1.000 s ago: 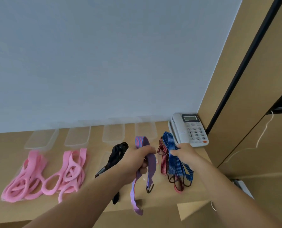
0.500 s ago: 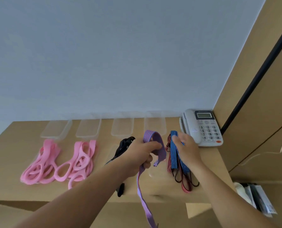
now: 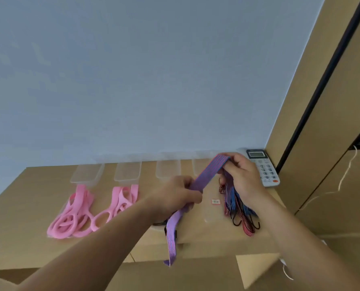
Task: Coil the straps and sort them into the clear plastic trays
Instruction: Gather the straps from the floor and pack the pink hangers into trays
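- While the left hand [image 3: 178, 193] clenches the purple strap [image 3: 206, 175] at centre frame, its tail hangs down past the desk [image 3: 28, 206] edge.
- Right hand [image 3: 241, 175] pinches the strap's upper fold, right of centre.
- Clear trays [image 3: 127, 172] line the wall.

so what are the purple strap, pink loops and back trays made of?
Purple strap: looks like woven elastic webbing, striped and matte, bending limply. Pink loops: probably silicone or rubber, smooth moulded cut-outs. Trays: clear thin plastic; the desk shows through.

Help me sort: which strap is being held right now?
The purple striped strap, stretched between the left hand and right hand. The pink straps and the red-and-blue bundle lie on the desk.
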Motion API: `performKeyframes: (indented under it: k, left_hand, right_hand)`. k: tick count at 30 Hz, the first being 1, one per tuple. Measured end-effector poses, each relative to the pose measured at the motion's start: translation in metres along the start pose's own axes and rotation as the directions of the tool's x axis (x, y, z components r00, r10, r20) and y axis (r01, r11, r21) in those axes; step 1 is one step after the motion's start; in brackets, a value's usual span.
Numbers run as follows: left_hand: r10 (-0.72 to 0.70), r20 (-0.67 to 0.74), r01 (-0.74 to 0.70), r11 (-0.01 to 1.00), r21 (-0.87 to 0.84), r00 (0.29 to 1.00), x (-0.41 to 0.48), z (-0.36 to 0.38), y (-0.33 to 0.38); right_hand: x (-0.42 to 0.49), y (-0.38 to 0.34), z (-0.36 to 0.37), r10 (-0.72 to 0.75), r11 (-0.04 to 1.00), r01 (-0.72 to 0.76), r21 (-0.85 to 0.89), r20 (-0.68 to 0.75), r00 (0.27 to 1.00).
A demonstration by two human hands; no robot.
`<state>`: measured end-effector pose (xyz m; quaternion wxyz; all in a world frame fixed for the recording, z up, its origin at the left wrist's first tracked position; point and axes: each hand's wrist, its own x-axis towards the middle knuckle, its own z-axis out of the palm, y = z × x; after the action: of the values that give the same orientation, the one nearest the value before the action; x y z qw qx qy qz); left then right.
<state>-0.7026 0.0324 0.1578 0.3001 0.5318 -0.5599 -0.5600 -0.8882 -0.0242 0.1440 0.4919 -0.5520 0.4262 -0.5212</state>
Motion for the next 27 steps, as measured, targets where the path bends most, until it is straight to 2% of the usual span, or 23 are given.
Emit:
performKeyframes:
  k: [2, 6, 9, 12, 15, 17, 19, 21, 23, 25, 27]
  left_hand:
    - [0.02, 0.118, -0.028, 0.998, 0.063, 0.993, -0.021, -0.009, -0.009]
    - [-0.007, 0.323, -0.014, 0.998, 0.063, 0.946, -0.058, -0.029, -0.032]
    - [0.042, 0.297, -0.063, 0.996, 0.062, 0.954, -0.078, -0.041, -0.034]
    - [0.156, 0.176, -0.138, 0.984, -0.112, 0.972, -0.085, -0.05, -0.006]
    - [0.236, 0.092, -0.209, 0.949, -0.237, 0.967, -0.085, -0.052, 0.033]
    - [0.276, 0.11, -0.231, 0.923, -0.309, 0.955, -0.087, -0.045, 0.054]
    - [0.288, 0.16, -0.211, 0.903, -0.375, 0.944, -0.091, -0.033, 0.068]
    - [0.271, 0.223, -0.163, 0.899, -0.407, 0.936, -0.095, -0.022, 0.078]
    - [0.256, 0.294, -0.11, 0.894, -0.434, 0.921, -0.098, -0.015, 0.084]
    - [0.24, 0.343, -0.053, 0.878, -0.475, 0.908, -0.099, -0.014, 0.088]
    - [0.224, 0.33, -0.027, 0.86, -0.51, 0.917, -0.098, -0.015, 0.092]
  right_hand:
    - [-0.004, -0.02, 0.011, -0.035, 0.999, 0.036, 0.01, -0.082, 0.996]
    - [-0.021, -0.05, 0.024, -0.063, 0.996, 0.049, -0.074, -0.201, 0.978]
    - [-0.043, -0.052, 0.023, 0.008, 0.986, -0.053, -0.161, -0.266, 0.964]
    - [-0.073, -0.033, 0.023, 0.113, 0.95, -0.16, -0.268, -0.185, 0.976]
    - [-0.104, -0.012, 0.031, 0.169, 0.926, -0.197, -0.323, -0.114, 0.979]
    - [-0.117, -0.003, 0.037, 0.204, 0.94, -0.222, -0.258, -0.096, 0.974]
    - [-0.128, -0.003, 0.046, 0.247, 0.966, -0.249, -0.071, -0.034, 0.968]
    - [-0.139, -0.008, 0.053, 0.208, 0.974, -0.212, 0.084, 0.055, 0.977]
    - [-0.15, -0.016, 0.059, 0.086, 0.978, -0.116, 0.173, 0.171, 0.981]
    - [-0.157, -0.022, 0.067, -0.009, 0.984, -0.033, 0.176, 0.235, 0.972]
    - [-0.159, -0.026, 0.074, -0.04, 0.993, 0.015, 0.116, 0.213, 0.976]
